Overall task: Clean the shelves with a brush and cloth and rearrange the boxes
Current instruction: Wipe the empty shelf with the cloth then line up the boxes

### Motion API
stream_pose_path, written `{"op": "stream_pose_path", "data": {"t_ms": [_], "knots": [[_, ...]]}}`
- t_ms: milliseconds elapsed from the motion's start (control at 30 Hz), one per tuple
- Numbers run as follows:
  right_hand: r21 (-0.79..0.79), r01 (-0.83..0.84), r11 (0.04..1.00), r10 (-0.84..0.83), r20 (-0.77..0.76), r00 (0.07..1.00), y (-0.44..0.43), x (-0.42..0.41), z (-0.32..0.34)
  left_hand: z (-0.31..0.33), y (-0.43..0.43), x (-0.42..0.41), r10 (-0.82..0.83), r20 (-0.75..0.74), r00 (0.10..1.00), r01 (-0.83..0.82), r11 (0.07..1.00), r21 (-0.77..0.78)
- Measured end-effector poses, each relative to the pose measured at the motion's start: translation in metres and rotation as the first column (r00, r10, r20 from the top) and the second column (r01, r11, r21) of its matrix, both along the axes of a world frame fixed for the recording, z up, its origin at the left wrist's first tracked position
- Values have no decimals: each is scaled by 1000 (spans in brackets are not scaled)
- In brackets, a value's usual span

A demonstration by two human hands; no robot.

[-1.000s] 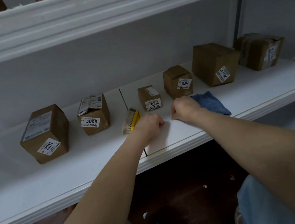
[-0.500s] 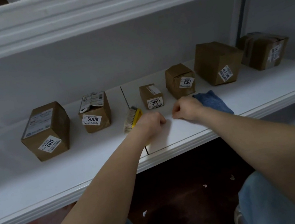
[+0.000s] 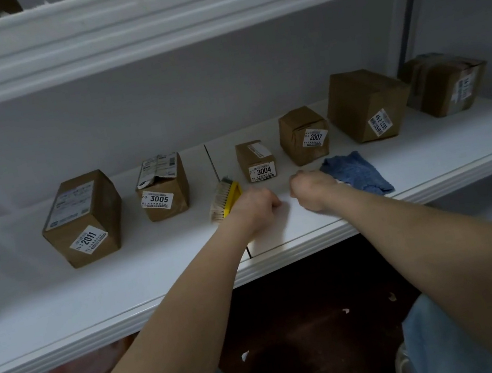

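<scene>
Fists: my left hand (image 3: 254,206) grips the brush (image 3: 224,199), my right hand (image 3: 311,188) the cloth (image 3: 355,174), and careless sweeping could knock box 3004 (image 3: 256,160) backward.

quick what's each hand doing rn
Left hand: closed grip on the yellow-backed bristle brush.
Right hand: closed fist beside the blue cloth; whether it holds it cannot be told.

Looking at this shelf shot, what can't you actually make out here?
All in the head view:
- Whether the left hand grips the brush: the fist hides the handle.
- Whether the right hand holds the blue cloth: its fingers curl out of sight.
- The label on the far right box: blurred and angled.
- Small print under 3004 on the smallest box: too small.
- The upper shelf's contents: cut off by the top edge.
</scene>
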State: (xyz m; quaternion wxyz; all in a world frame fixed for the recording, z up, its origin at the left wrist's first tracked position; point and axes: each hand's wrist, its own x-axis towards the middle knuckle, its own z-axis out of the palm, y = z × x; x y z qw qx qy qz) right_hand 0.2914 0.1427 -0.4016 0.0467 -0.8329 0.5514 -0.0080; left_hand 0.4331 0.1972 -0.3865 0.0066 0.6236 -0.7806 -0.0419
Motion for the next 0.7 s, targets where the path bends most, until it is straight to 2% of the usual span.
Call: {"op": "stream_pose_path", "data": {"t_ms": [67,200,333,400,433,467,500,533,633,700], "knots": [[-10,37,999,-37,7,999,-2,-1,0,-1,-1,1,-1,-6,1000,1,1000,4],[69,172,983,-180,139,974,-13,-6,4,0,-3,2,-5,-2,1000,5,1000,-2],[183,278,943,-326,347,879,-22,-10,3,3,-8,3,0,-5,1000,0,1000,11],[309,276,910,-404,517,755,-26,-13,3,4,-9,3,10,-30,999,-10,1000,10],[388,245,889,-447,613,651,-26,-13,3,4,-9,3,12,-39,999,-12,1000,5],[486,217,846,-523,684,509,-21,-13,6,4,-9,3,16,-45,999,-16,1000,1],[570,179,802,-592,717,367,-18,-15,8,4,-9,3,20,-54,998,-20,1000,1],[622,134,772,-632,726,270,-13,-15,11,3,-8,2,29,-67,997,-29,1000,0],[666,-13,746,-662,743,99,1,-17,18,3,-8,-1,79,-116,990,-78,997,5],[664,-49,746,-660,747,77,10,-19,23,5,-9,-6,132,-216,967,-134,991,4]]}}
